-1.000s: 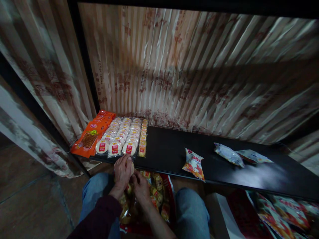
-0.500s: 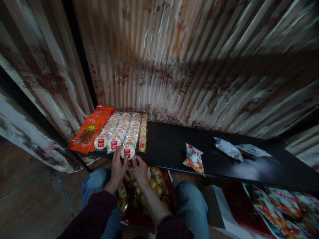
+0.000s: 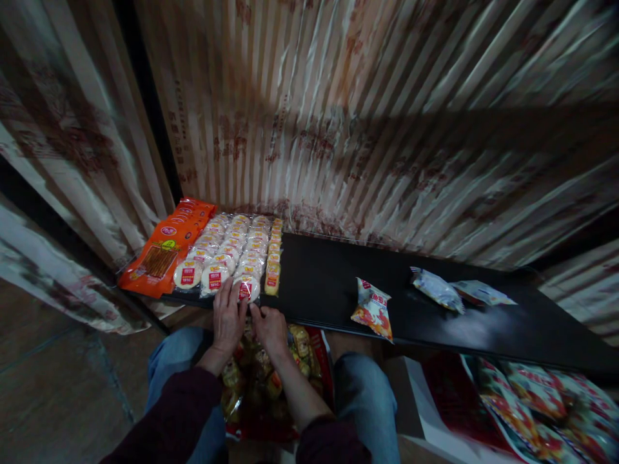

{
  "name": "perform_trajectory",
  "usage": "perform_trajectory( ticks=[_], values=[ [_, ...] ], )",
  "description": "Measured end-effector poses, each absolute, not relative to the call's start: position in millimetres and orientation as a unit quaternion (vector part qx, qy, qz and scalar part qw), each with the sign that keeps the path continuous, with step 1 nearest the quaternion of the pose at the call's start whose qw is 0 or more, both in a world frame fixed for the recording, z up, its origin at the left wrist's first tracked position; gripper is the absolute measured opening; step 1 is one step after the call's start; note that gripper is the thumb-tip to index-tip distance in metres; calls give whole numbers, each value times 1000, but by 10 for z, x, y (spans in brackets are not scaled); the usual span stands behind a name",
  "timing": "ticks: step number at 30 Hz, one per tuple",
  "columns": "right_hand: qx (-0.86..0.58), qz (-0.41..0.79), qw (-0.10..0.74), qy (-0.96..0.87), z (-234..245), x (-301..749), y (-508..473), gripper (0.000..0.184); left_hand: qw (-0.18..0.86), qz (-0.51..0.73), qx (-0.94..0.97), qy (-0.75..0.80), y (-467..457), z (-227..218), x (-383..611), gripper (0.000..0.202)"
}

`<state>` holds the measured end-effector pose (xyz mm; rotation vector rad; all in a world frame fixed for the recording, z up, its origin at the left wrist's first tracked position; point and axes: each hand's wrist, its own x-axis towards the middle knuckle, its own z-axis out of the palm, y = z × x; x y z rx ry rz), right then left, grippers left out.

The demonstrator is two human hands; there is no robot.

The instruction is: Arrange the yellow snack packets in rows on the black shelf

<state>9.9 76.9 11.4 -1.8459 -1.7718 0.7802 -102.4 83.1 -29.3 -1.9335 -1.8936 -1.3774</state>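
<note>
Already three rows of round white plastic-wrapped snacks lie beyond the left hand, which touches the front snack beside the right hand (either's grip I cannot tell), and yellow-wrapped packets remain in the red bag below.

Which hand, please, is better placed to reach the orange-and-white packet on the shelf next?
Probably the right hand: it is nearer that packet; the left hand is at the white snacks.
</note>
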Motion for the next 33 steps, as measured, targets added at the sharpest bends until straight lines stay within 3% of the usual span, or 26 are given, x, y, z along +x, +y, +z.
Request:
perform_trajectory(
  ticks=[4, 12, 22, 33],
  values=[
    [-669, 210, 253, -666, 121, 134, 741, 45, 41, -453, -642, -617, 870, -287, -998, 40],
    [-566, 104, 445, -687, 107, 344, 873, 30, 29, -455, -649, -609, 873, -265, -975, 35],
    [-576, 121, 396, -705, -81, 416, 1171, 50, 60, -443, -654, -610, 913, -292, -927, 36],
    [-598, 223, 434, -636, -59, 374, 1347, 58, 60, -450, -635, -625, 979, -282, -877, 40]
  ],
)
